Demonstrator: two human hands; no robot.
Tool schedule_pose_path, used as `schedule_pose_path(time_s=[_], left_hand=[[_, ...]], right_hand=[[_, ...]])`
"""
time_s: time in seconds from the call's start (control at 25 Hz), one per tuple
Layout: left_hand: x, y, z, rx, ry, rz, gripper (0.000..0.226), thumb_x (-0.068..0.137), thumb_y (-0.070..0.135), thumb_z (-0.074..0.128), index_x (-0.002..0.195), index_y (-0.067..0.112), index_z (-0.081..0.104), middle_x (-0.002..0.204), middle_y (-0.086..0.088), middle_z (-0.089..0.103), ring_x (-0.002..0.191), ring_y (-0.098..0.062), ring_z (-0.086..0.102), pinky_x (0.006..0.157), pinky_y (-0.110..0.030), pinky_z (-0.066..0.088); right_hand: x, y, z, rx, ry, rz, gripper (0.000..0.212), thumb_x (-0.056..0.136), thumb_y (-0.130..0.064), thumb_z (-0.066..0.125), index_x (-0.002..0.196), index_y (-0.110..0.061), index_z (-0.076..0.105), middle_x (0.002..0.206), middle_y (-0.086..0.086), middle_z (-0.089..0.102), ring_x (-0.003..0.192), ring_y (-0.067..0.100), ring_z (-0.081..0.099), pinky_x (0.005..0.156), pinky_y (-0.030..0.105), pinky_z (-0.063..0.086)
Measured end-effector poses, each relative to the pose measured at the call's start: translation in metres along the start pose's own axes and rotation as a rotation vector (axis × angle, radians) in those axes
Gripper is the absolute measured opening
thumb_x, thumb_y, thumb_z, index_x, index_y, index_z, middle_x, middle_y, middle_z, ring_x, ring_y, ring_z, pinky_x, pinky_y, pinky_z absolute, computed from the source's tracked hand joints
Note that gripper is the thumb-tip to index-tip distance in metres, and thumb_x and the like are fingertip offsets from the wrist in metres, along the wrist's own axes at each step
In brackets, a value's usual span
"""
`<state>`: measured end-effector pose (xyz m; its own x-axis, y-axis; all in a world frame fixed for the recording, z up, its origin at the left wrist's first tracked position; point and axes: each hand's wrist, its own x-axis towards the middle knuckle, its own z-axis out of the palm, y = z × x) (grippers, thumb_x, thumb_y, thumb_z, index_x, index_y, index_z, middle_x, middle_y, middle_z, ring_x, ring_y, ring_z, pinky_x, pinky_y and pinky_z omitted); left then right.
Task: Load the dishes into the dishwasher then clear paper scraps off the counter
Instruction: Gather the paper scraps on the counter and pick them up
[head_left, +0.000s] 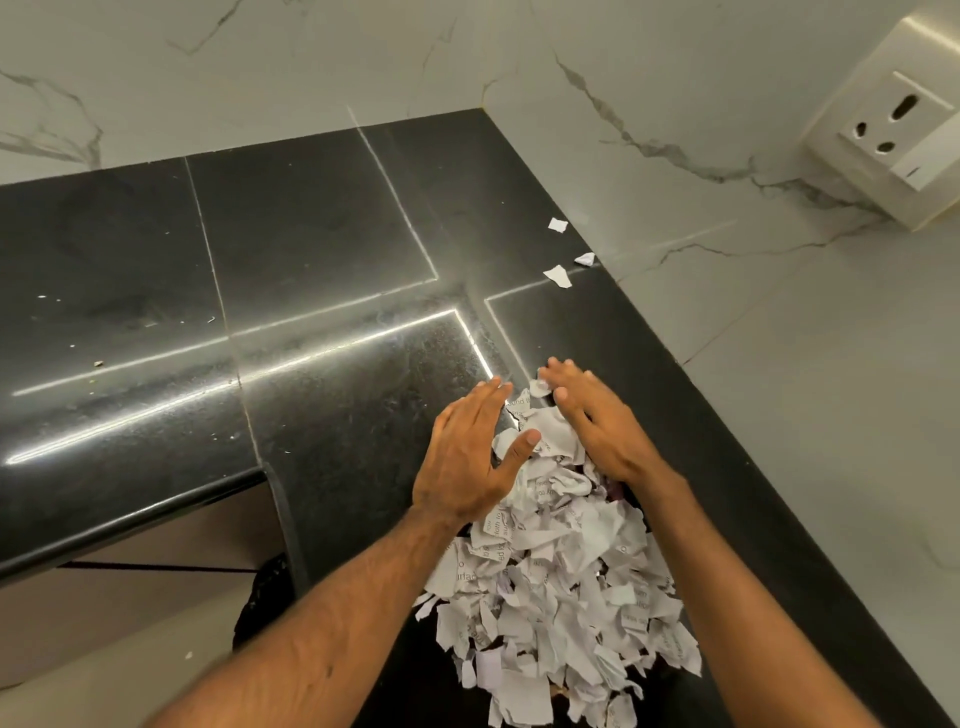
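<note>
Left hand (472, 452) flat, fingers straight, holding nothing, set against the far left of the scraps (561, 571); right hand (597, 421) likewise flat on their far right. Head view: scraps heaped on the counter (311, 234) near its right edge, three strays (557, 275) beyond, by the wall (779, 364). We judge the paper light, soft and quick to scatter. Best cupped from both flanks and pressed together, not pinched.
</note>
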<state>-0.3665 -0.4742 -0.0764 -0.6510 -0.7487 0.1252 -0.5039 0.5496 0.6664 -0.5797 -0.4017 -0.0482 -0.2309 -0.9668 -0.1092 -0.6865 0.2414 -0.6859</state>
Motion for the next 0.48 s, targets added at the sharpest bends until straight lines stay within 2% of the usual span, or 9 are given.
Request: schedule_pose_path(time_s=[0.04,0.12,0.2,0.32,0.4,0.48], left_hand=[[0.000,0.000,0.001,0.001,0.002,0.002,0.074,0.101,0.073,0.027,0.160,0.028,0.031,0.166,0.009,0.030,0.154,-0.005,0.020,0.125,-0.046,0.022],[0.000,0.000,0.001,0.002,0.002,0.006,0.075,0.101,0.073,0.026,0.160,0.027,0.031,0.167,0.008,0.029,0.154,-0.005,0.020,0.126,-0.045,0.021],[0.000,0.000,0.001,0.006,0.000,0.007,0.075,0.102,0.073,0.026,0.160,0.027,0.030,0.167,0.008,0.028,0.154,-0.006,0.019,0.126,-0.044,0.020],[0.000,0.001,0.001,0.011,-0.003,-0.005,0.075,0.102,0.072,0.028,0.161,0.027,0.028,0.168,0.009,0.025,0.155,-0.005,0.018,0.127,-0.040,0.018],[-0.001,0.002,0.000,-0.009,-0.005,-0.015,0.075,0.102,0.072,0.028,0.162,0.027,0.025,0.169,0.009,0.023,0.155,-0.004,0.017,0.127,-0.039,0.018],[-0.001,0.003,0.001,-0.022,0.002,-0.021,0.076,0.101,0.073,0.029,0.162,0.027,0.025,0.168,0.008,0.025,0.154,-0.004,0.019,0.126,-0.040,0.021]], right_hand=[[-0.008,-0.005,0.000,0.121,-0.002,0.032,0.056,0.109,-0.064,0.023,0.152,-0.041,0.052,0.160,-0.019,0.045,0.150,-0.008,0.030,0.125,0.024,0.021],[-0.009,-0.011,-0.004,0.316,0.139,0.098,0.055,0.109,-0.065,0.024,0.146,-0.043,0.059,0.154,-0.020,0.052,0.145,-0.006,0.041,0.121,0.026,0.030],[0.001,-0.010,-0.003,0.330,0.279,0.164,0.061,0.107,-0.069,0.023,0.149,-0.040,0.056,0.160,-0.017,0.046,0.149,-0.002,0.036,0.127,0.036,0.027],[0.009,-0.015,0.016,0.260,0.197,0.193,0.063,0.107,-0.070,0.017,0.147,-0.044,0.057,0.157,-0.015,0.051,0.149,0.001,0.037,0.129,0.046,0.024],[0.001,-0.022,0.026,0.316,0.110,0.164,0.059,0.107,-0.070,0.020,0.139,-0.047,0.064,0.144,-0.018,0.062,0.144,0.000,0.045,0.126,0.045,0.030],[-0.005,-0.026,0.026,0.435,0.091,0.137,0.058,0.111,-0.061,0.025,0.132,-0.036,0.073,0.133,-0.014,0.071,0.136,0.001,0.056,0.121,0.038,0.038]])
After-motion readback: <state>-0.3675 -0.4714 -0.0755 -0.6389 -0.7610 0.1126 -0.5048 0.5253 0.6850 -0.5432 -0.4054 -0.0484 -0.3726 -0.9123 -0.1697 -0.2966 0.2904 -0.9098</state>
